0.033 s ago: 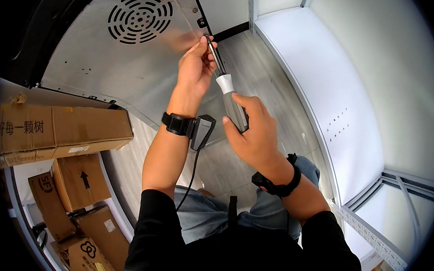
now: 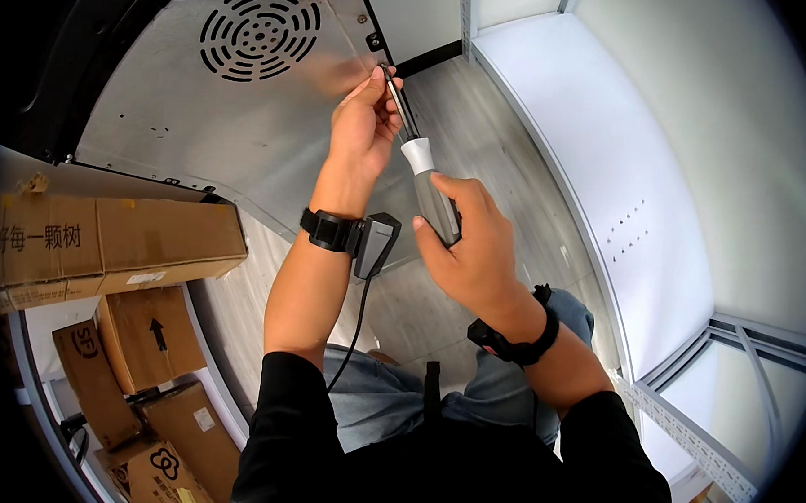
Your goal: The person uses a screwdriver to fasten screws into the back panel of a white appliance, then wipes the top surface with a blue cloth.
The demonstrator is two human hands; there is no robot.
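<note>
Apparently nothing has shifted: the right hand grips the screwdriver. The left hand pinches its shaft at the panel edge, so the screw work continues.

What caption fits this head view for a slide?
Right hand grips a screwdriver while left hand steadies its tip at a metal panel.

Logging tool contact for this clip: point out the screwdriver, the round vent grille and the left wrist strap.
screwdriver [image 2: 435, 203]: head view, on the grey handle gripped by the right hand.
round vent grille [image 2: 261, 31]: head view, centre of the slotted circle in the metal panel.
left wrist strap [image 2: 325, 230]: head view, black band.
</note>
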